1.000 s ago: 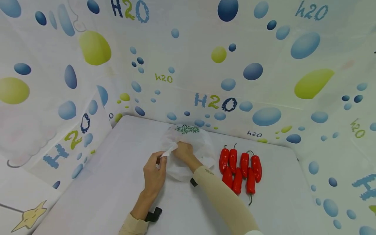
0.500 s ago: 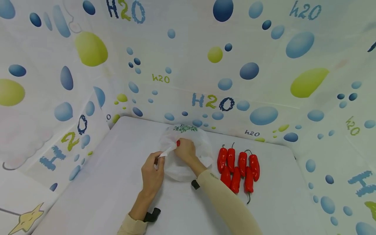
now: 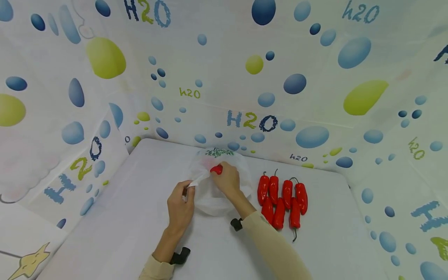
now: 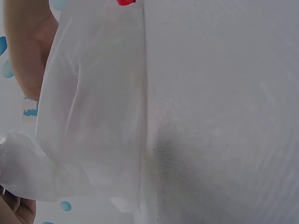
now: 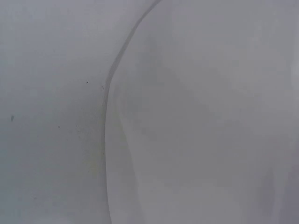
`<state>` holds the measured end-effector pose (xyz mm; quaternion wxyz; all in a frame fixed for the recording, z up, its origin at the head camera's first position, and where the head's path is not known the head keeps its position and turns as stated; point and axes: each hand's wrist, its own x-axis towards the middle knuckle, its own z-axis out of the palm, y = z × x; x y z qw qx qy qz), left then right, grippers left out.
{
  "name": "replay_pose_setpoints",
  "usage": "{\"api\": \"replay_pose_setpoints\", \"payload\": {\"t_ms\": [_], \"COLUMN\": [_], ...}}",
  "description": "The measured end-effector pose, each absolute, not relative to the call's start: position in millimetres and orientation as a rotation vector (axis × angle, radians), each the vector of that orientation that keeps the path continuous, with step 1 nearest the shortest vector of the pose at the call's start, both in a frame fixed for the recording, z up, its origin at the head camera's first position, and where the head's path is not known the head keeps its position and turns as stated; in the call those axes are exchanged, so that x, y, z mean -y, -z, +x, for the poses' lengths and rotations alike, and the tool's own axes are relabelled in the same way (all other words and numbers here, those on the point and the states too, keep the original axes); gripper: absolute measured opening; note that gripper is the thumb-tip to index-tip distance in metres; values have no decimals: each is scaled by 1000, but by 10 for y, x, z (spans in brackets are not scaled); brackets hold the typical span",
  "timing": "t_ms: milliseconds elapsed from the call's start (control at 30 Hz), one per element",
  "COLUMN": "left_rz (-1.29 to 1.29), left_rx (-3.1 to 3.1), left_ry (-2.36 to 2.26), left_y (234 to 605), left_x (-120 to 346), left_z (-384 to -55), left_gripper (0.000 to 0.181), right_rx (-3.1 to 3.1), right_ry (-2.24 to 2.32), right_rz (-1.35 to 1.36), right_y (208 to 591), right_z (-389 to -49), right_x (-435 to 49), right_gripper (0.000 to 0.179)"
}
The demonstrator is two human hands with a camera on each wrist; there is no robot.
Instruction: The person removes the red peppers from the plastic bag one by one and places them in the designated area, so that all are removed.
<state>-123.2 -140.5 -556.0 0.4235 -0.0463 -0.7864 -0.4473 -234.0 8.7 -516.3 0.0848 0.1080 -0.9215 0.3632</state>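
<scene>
A white plastic bag [image 3: 213,202] with a green leaf print lies at the back middle of the table. My left hand [image 3: 180,206] pinches the bag's edge between thumb and fingers at its left side. In the bag's mouth my right hand [image 3: 227,181] grips a red chili pepper [image 3: 217,169], most of which the fingers and bag hide. A pinkish patch shows through the plastic beyond that hand. In the left wrist view, the bag [image 4: 98,102] spreads wide, with a bit of red pepper [image 4: 125,2] at the top edge. The right wrist view holds only bag [image 5: 196,116] and tabletop.
Several red chili peppers [image 3: 279,214] lie in two rows on the white table [image 3: 325,233], right of the bag, close to my right forearm. A patterned backdrop [image 3: 210,66] rises behind the table and along its sides.
My right hand has come back out of the bag and shifted slightly right, bringing the red chili pepper into sight. The left hand keeps its pinch on the bag's edge.
</scene>
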Motion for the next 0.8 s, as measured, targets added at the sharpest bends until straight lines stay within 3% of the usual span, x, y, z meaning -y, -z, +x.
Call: {"api": "replay_pose_setpoints", "payload": {"t_ms": [267, 800], "left_rz": [-113, -101], "left_rx": [1972, 1986], "left_ry": [1130, 1143], "left_y": [5546, 5543], "left_x": [1401, 1395], "left_z": [-1234, -1225], "left_gripper": [14, 13], "right_rx": [2701, 2606], "right_ry": [-1242, -1357], "right_rz": [256, 190], "right_y": [5106, 5000], "right_z": [-2217, -1988], "right_x": [-245, -549], "right_gripper": [40, 40]}}
